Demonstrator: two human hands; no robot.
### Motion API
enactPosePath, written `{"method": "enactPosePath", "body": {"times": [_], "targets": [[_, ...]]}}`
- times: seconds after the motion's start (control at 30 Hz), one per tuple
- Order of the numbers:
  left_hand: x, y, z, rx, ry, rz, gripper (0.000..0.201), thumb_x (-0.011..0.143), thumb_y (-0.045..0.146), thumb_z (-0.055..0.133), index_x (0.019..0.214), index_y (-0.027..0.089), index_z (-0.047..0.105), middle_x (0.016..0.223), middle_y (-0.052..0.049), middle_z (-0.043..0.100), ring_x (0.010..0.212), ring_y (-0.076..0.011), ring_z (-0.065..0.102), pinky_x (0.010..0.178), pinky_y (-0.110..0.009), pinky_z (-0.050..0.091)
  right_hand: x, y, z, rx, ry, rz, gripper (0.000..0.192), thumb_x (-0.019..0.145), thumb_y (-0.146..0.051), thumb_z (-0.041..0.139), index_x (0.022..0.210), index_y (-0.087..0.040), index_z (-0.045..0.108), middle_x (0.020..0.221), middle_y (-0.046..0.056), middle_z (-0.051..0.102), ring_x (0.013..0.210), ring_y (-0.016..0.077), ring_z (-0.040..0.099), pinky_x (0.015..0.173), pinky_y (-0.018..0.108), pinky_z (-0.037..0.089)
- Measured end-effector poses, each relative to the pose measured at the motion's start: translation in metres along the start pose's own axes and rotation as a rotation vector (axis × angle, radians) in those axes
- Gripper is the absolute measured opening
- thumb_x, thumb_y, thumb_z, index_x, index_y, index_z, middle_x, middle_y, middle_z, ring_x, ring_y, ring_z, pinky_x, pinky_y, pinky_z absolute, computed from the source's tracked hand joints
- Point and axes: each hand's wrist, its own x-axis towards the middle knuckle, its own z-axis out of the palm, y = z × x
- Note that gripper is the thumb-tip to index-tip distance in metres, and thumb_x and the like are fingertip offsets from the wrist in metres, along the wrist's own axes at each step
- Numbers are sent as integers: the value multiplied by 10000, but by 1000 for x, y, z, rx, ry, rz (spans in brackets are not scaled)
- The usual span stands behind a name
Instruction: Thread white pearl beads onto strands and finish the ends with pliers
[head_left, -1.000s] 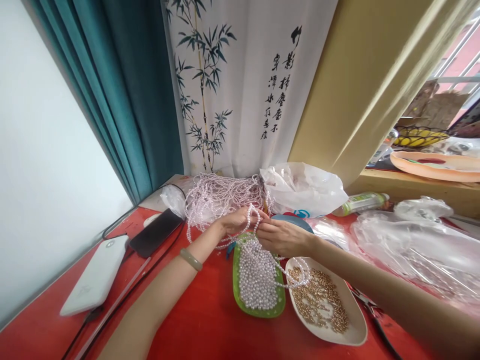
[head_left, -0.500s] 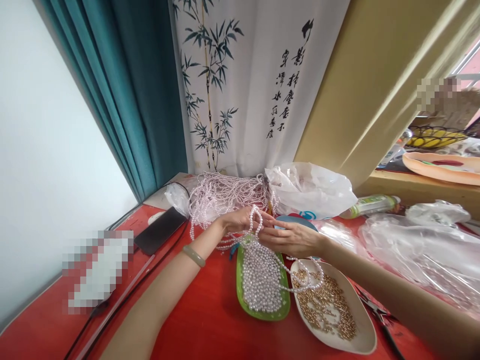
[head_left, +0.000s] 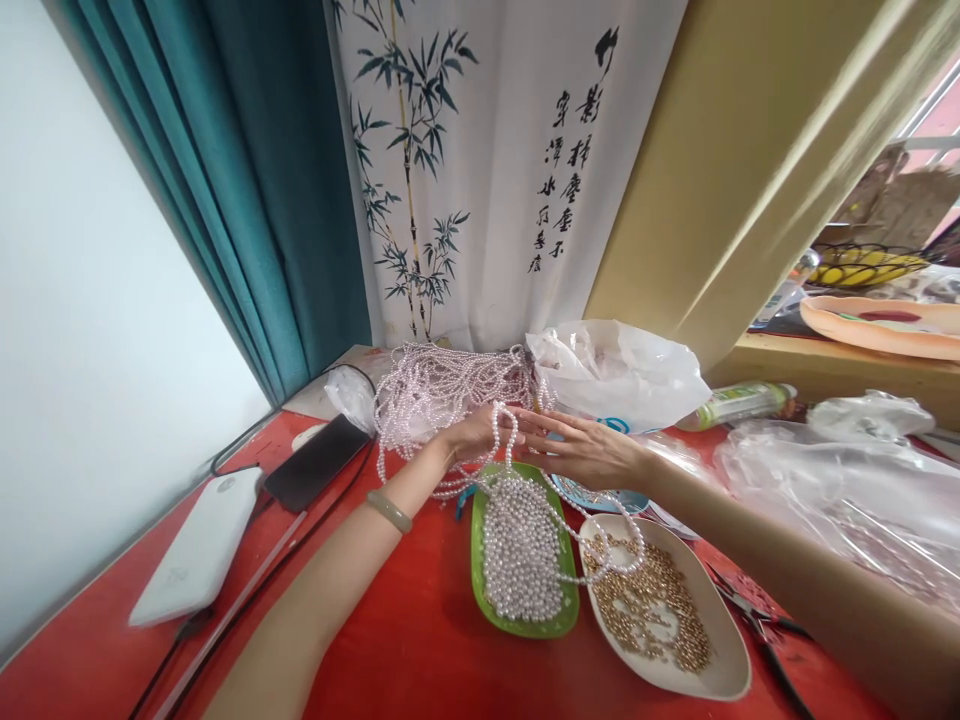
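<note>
My left hand point(head_left: 474, 436) is closed on a strand of pearl beads point(head_left: 512, 436), which loops up over its fingers. My right hand point(head_left: 592, 452) reaches in from the right, its fingers stretched out and slightly apart, the tips meeting the left fingertips beside the strand. Whether a thread lies between those tips is too small to make out. Below both hands, a green tray point(head_left: 478, 560) holds loose pearl beads point(head_left: 523, 550). From under the right hand, more beads on a string curve over a cream plate point(head_left: 727, 660) of small gold beads point(head_left: 652, 610).
Behind the hands lies a heap of pearl strands point(head_left: 450, 385) beside a white plastic bag point(head_left: 622, 375). A blue plate point(head_left: 607, 495) sits partly under my right hand. Pliers point(head_left: 757, 615) rest at the right; a black phone point(head_left: 319, 462) and a white power bank point(head_left: 199, 550) are at left.
My right hand's fingers have straightened, and the hand has risen slightly. The strand's loop at my left hand now spreads wider, and more of the blue plate shows.
</note>
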Motion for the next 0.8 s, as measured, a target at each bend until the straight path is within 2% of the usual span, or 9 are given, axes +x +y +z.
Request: {"method": "enactPosePath", "body": {"times": [0.07, 0.2, 0.3, 0.5, 0.63, 0.8], "targets": [[2, -5, -2, -97, -29, 43, 462, 583, 249, 731, 999, 96, 600, 898, -142, 652, 864, -239, 604, 807, -366, 435, 0, 0, -1, -3, -1, 1, 553, 727, -45, 517, 1258, -159, 414, 1439, 52, 185, 1323, 249, 35, 1063, 438, 227], [8, -14, 0, -216, 33, 32, 355, 701, 359, 624, 965, 122, 613, 876, -112, 657, 863, -217, 604, 802, -339, 449, 1, 0, -2, -6, 10, 42, 629, 716, -18, 506, 1298, -208, 364, 1447, 41, 155, 1322, 247, 59, 1044, 424, 280], [13, -17, 3, -242, 61, 25, 333, 744, 385, 562, 956, 135, 616, 845, -92, 657, 851, -208, 609, 777, -328, 463, 0, -1, 0, -25, 15, 103, 658, 701, -26, 541, 1293, -251, 363, 1454, 47, 111, 1317, 277, 77, 1033, 458, 284], [18, -20, 6, -206, 138, 18, 306, 676, 320, 642, 948, 181, 629, 791, -65, 666, 840, -216, 611, 735, -326, 470, 0, -2, 5, -31, 34, 181, 441, 732, -71, 553, 1146, -213, 502, 1457, 78, 59, 1313, 290, 85, 1040, 469, 253], [19, -17, 8, -166, 142, 17, 306, 637, 301, 678, 915, 174, 650, 748, -74, 669, 781, -211, 617, 685, -314, 471, -2, 0, 9, -18, 20, 197, 420, 694, -56, 585, 1092, -179, 528, 1458, 88, 38, 1314, 285, 77, 1060, 456, 211], [20, -8, 12, -21, 258, -7, 301, 587, 292, 718, 825, 114, 670, 672, -87, 661, 617, -183, 605, 580, -286, 458, -1, -1, 11, -1, 20, 205, 389, 711, -42, 561, 1079, -162, 528, 1455, 104, -12, 1313, 282, 73, 1063, 443, 200]]}}
